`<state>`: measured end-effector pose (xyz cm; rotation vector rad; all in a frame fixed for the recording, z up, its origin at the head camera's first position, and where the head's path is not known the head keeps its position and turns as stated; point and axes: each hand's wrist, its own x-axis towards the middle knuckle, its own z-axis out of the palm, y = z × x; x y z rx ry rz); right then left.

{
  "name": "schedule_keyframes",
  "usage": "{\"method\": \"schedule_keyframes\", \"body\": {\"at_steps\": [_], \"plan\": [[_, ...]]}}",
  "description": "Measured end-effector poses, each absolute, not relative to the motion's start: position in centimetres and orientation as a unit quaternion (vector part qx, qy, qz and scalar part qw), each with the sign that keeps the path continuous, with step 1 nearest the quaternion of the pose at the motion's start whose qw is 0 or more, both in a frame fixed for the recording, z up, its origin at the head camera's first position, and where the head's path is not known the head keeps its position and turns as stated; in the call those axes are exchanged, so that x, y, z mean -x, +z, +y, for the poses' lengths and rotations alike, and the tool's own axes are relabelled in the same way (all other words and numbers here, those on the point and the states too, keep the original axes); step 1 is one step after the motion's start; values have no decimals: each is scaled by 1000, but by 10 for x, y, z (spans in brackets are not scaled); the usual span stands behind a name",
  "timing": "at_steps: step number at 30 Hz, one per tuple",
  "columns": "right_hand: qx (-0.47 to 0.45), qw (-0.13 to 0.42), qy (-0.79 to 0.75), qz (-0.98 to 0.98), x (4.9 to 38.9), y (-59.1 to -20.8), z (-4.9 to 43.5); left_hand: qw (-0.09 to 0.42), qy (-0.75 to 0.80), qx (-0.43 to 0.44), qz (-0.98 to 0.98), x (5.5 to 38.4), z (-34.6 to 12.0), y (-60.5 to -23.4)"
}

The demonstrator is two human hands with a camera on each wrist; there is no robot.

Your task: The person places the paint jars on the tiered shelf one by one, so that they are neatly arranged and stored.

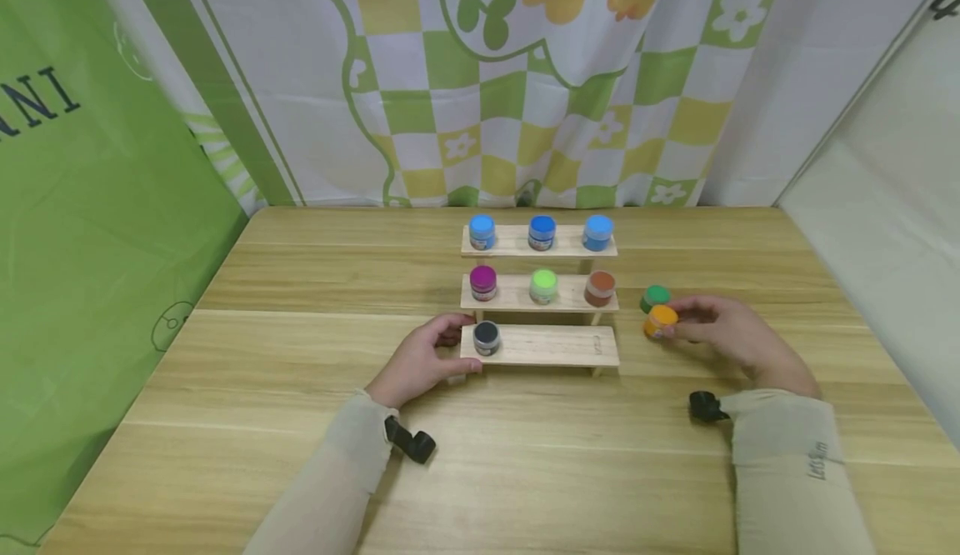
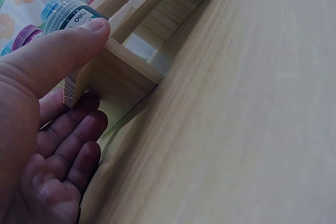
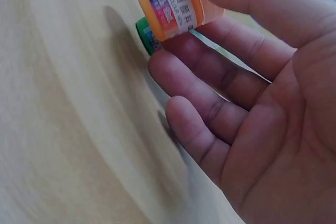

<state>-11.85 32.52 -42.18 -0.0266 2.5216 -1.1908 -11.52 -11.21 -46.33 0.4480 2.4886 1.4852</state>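
Observation:
A three-step wooden display stand (image 1: 547,347) stands on the table. My left hand (image 1: 427,359) grips the left end of its lowest step, thumb at the front edge and fingers round the side. Close to that thumb, a black-lidded paint jar (image 1: 486,338) sits on the step. To the right of the stand, my right hand (image 1: 738,338) pinches an orange paint jar (image 3: 168,4) between thumb and fingers; the other fingers are loosely spread. Just behind it is a green paint jar (image 1: 655,297) on the table, partly covered in the right wrist view.
The middle step holds a purple jar (image 1: 483,282), a light green jar (image 1: 543,286) and a brown jar (image 1: 600,287). Three blue jars (image 1: 542,232) line the top step. Behind the wooden table (image 1: 300,272) hangs a checkered curtain (image 1: 510,113).

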Motion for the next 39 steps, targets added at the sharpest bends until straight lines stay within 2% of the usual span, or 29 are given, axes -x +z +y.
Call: {"method": "schedule_keyframes", "body": {"at_steps": [16,39], "plan": [[52,161,-409,896,118,-411,317,104,501,-153,846,115,-111,-462],[112,209,-471,850,113,-392,288,102,498,-153,848,115,-112,-462]]}}
